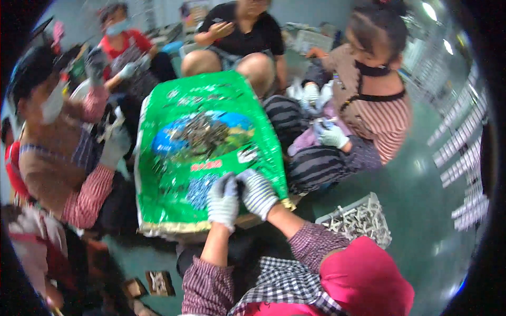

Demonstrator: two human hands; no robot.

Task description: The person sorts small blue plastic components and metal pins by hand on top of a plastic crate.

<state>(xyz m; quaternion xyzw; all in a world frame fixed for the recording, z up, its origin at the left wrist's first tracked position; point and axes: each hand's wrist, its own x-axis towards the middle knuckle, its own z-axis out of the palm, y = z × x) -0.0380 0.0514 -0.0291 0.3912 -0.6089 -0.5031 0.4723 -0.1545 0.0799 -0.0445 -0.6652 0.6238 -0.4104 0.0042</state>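
My left hand (223, 201) and my right hand (257, 194), both in striped white knit gloves, are close together over the near edge of a green printed sheet (163, 203). Their fingers are bent and pinched, the fingertips almost meeting. Whatever they hold is too small and blurred to make out. Just left of my left hand, small blue pieces (199, 190) lie in a patch on the sheet. Farther off, toward the middle of the sheet, sits a heap of small dark grey and brownish pieces (203, 136).
A white basket (322, 216) of small white and grey parts stands on the green floor to my right. Several people sit around the sheet, gloved hands (333, 134) at right among them. Two small open boxes (159, 283) lie on the floor at lower left.
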